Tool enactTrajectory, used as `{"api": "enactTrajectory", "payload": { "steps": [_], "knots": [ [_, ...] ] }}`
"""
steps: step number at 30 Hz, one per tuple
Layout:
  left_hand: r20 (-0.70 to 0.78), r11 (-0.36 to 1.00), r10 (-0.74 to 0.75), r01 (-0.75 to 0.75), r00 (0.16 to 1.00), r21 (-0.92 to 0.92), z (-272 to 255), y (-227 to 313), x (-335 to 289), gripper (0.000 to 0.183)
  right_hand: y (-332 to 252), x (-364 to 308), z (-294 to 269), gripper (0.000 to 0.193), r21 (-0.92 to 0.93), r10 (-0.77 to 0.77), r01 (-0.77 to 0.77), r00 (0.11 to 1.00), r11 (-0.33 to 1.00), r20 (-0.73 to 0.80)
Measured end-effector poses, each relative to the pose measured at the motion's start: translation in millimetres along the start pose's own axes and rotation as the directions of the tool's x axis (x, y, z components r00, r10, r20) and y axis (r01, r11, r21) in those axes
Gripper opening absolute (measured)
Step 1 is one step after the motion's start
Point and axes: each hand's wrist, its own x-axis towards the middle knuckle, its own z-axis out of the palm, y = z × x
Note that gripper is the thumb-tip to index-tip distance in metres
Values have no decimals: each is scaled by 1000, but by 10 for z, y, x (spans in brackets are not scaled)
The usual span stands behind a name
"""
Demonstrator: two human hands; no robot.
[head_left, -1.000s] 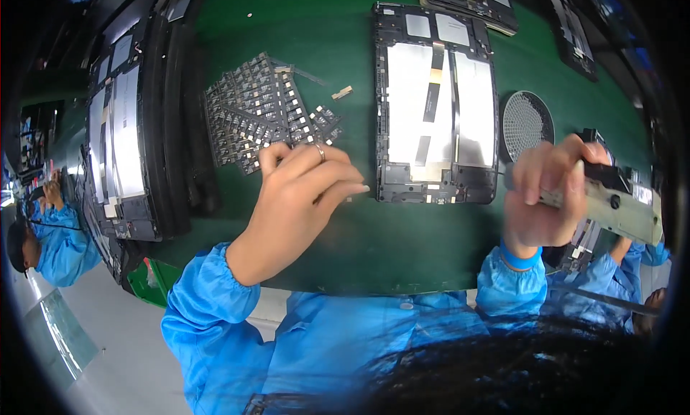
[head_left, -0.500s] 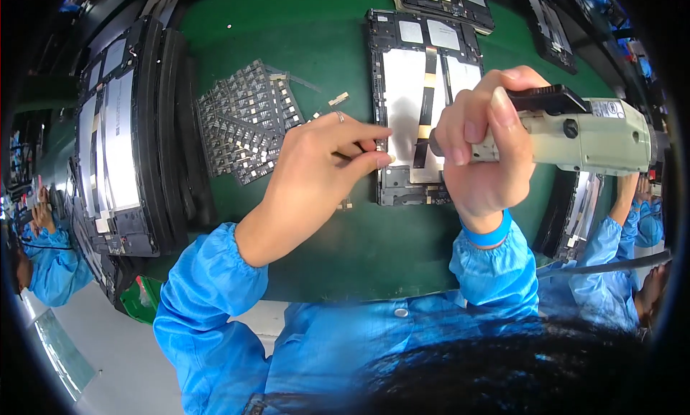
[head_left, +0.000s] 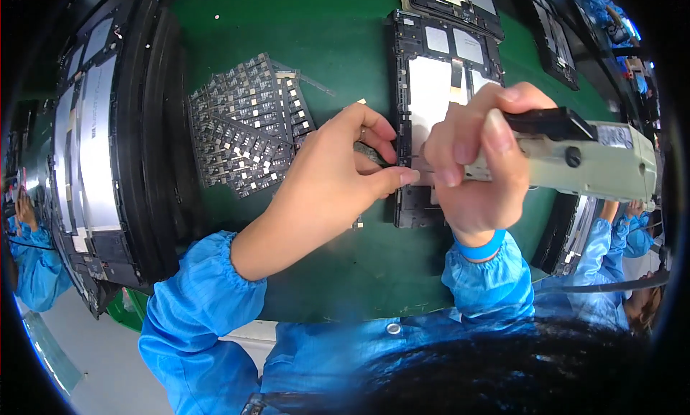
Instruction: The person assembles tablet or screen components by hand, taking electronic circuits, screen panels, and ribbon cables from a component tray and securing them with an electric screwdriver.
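Note:
In my right hand [head_left: 481, 163] is a pale grey-green electric screwdriver [head_left: 589, 163] with a black lever, its body lying level and pointing left. Its tip is hidden behind my fingers, over the lower part of an opened tablet-like device [head_left: 429, 91] with silver battery panels in a black frame. At that device's left edge is my left hand [head_left: 323, 160], fingers curled and thumb reaching onto the frame. Something dark shows between its fingers, too covered to name. Left of this hand lie overlapping sheets of small dark circuit boards [head_left: 248, 127].
A stack of similar opened devices [head_left: 100, 149] stands at the far left. More lie at the top [head_left: 456, 9], the upper right [head_left: 550, 34] and the lower right [head_left: 568, 235]. Co-workers in blue sleeves [head_left: 36, 264] are at both sides. A green bin [head_left: 128, 311] sits below the table edge.
The device sits farther right relative to the board sheets, and my left hand has shifted right with it, its fingers more curled. My right hand with the screwdriver now covers more of the device.

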Motion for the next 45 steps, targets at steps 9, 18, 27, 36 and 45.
{"api": "enactTrajectory", "payload": {
  "steps": [9, 18, 27, 36, 45],
  "knots": [
    [28, 999, -30, 31, 999, -39, 14, 58, 18, 39, 66, 20, -93, 23, 26, -17, 15, 996, 1000, 92],
    [60, 1000, -9, 9, 998, -8, 21, 47, 4, 42, 24, -13, -126, 24, -145, -2, 12, 997, 989, 71],
    [58, 999, 31, -32, 998, 16, 30, 55, 3, 41, -7, -13, -163, 24, -192, 30, -5, 992, 981, 125],
    [-24, 997, 81, -81, 996, 0, 81, 49, -7, 39, 51, 0, -102, 23, -74, 17, -6, 988, 997, 153],
    [40, 994, 84, -86, 996, 65, 48, 34, 0, 42, 35, -34, -110, 25, -134, -3, 8, 999, 991, 32]
  ]
}}
